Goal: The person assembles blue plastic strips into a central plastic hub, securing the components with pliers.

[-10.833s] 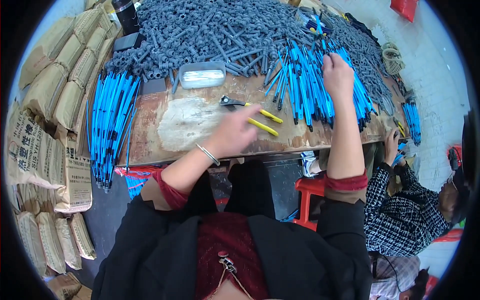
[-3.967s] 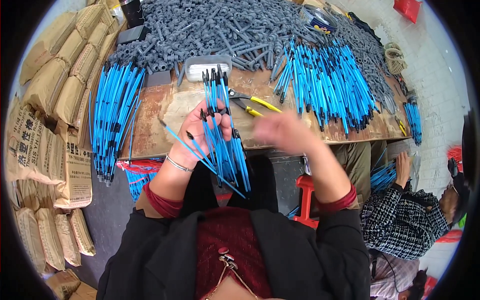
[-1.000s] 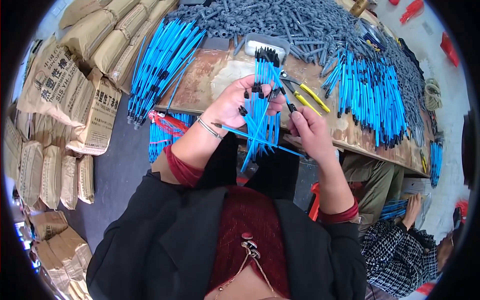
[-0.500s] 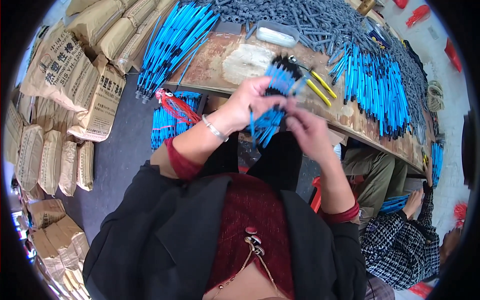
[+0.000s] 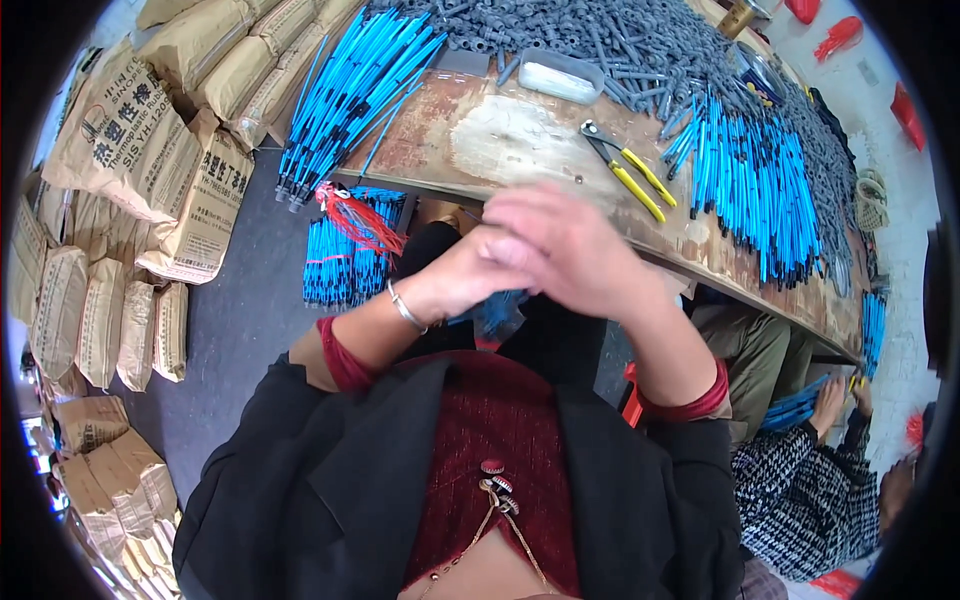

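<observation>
Rods (image 5: 497, 314) show under left hand (image 5: 472, 275) and overlapping right hand (image 5: 572, 250), mid-frame, grip hidden, can't say if clamped; pliers (image 5: 629, 184) lie upper right, likely for quick reach.

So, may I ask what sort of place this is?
Probably a small workshop or factory room: many grey plastic parts are heaped on a worn wooden table, with blue rods beside them and brown sacks stacked at the left.

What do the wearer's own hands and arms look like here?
Both the left hand and right hand are ungloved. A silver-coloured bangle circles the left wrist; none shows on the right. Dark red cuffs emerge from black sleeves.
</observation>
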Available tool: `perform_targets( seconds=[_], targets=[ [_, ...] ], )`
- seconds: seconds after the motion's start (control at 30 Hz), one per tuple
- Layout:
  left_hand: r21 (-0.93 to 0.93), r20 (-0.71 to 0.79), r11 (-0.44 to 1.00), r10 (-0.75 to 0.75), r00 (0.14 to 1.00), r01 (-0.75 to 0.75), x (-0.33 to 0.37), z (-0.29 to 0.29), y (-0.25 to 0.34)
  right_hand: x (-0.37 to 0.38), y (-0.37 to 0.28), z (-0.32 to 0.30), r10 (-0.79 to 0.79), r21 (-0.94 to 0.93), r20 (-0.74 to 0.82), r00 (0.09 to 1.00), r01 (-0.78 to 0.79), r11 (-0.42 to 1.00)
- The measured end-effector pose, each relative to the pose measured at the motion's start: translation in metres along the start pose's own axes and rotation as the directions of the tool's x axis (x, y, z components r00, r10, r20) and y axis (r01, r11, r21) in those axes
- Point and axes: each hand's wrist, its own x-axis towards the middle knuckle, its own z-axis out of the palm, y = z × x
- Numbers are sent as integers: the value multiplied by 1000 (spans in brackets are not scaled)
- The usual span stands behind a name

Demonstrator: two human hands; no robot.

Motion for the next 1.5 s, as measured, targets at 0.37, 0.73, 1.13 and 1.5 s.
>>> perform_targets(
  seconds=[0.37,0.73,1.13,1.5],
  targets=[
    [-317,-111,944,-136,984,95,47,-36,-17,49,159,-38,403,-64,-371,837,-456,888],
    [-417,-184,876,-343,921,243,51,-46,-9,117,248,-10,558,-700,-84,826,-447,556],
    [-346,-153,919,-253,955,188,44,-43,-16,71,143,-30,508,287,-326,797,-428,857],
    [-319,-155,935,-212,965,154,41,-30,-13,-3,60,7,494,524,-202,846,-333,784]
  ],
)
